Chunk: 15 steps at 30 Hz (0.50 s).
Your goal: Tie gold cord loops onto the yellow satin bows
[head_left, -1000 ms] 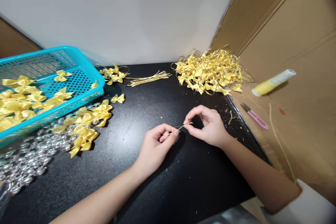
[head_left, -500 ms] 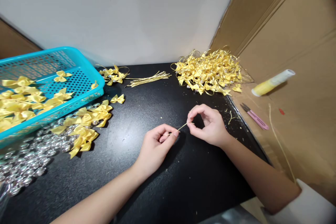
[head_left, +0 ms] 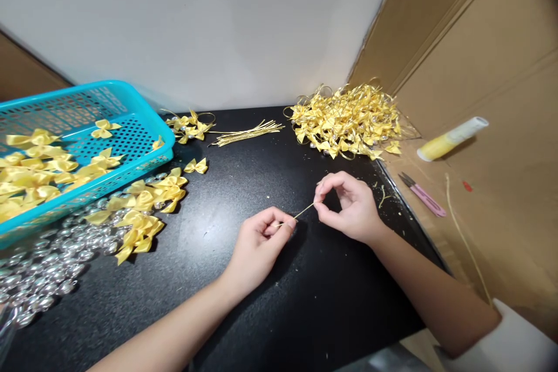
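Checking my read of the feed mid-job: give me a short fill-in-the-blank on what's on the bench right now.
1. Both hands pinch one thin gold ____ between them.
2. The basket holding yellow bows is ____ in colour.
3. The pink snips lie on the ____ side of the black table.
4. The left hand and right hand work above the ____ table.

Missing words: wire; blue; right; black

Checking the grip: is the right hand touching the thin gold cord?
Touching. The head view shows the right hand pinching one end of the gold cord.
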Tool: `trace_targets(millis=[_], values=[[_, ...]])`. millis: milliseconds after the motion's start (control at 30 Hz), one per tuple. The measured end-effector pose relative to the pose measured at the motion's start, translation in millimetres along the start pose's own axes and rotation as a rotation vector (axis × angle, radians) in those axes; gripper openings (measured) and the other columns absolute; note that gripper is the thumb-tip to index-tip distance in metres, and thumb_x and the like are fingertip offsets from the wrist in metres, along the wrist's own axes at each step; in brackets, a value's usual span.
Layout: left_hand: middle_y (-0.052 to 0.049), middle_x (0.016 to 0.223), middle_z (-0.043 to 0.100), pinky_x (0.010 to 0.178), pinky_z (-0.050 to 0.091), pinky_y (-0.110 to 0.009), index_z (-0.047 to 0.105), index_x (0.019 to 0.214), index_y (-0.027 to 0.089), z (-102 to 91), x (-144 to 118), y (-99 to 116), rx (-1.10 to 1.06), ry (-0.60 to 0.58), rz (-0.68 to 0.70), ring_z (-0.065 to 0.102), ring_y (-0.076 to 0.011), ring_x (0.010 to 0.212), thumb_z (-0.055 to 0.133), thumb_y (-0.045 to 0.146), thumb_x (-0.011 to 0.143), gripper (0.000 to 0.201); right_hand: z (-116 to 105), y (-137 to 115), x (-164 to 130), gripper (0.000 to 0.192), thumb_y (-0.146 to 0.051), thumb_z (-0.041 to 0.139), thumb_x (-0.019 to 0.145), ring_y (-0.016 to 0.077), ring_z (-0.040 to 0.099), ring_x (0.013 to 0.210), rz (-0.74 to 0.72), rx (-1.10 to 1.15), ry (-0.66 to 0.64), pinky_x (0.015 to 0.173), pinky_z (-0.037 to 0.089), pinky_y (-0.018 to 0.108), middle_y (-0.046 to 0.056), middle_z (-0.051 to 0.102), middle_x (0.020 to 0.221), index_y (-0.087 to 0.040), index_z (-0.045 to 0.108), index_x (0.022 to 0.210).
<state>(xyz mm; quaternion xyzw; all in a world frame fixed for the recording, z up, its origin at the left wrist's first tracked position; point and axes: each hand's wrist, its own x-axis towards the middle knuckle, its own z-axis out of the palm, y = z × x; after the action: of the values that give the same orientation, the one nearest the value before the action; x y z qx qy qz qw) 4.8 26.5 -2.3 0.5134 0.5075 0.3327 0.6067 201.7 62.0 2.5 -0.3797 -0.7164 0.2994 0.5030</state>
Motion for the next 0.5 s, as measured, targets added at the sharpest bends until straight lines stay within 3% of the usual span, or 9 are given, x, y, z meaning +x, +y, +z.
trace_targets(millis=[300,500], values=[[0.01,0.05,0.032,0.042,0.015,-0.018,0.055,0.07,0.016,0.4,1.3,1.2,-0.028,0.002,-0.009,0.021,-0.0055,0.046,0.059,0.043,0.083,0.03,-5.2,-1.8,4.6,0.023,-0.004,0.067,0.07,0.0099,0.051,0.055,0.047,0.0,-0.019,0.056,0.043,0.026,-0.003,0.066,0.07,-0.023,0.056,0.078],[0.01,0.049,0.03,0.041,0.014,-0.018,0.055,0.068,0.017,0.1,2.3,2.2,-0.055,0.015,-0.014,0.02,-0.0054,0.044,0.061,0.042,0.08,0.028,-5.5,1.6,5.4,0.021,-0.009,0.071,0.073,0.0112,0.056,0.061,0.106,0.035,-0.027,0.057,0.042,0.026,-0.002,0.067,0.072,-0.023,0.056,0.079]])
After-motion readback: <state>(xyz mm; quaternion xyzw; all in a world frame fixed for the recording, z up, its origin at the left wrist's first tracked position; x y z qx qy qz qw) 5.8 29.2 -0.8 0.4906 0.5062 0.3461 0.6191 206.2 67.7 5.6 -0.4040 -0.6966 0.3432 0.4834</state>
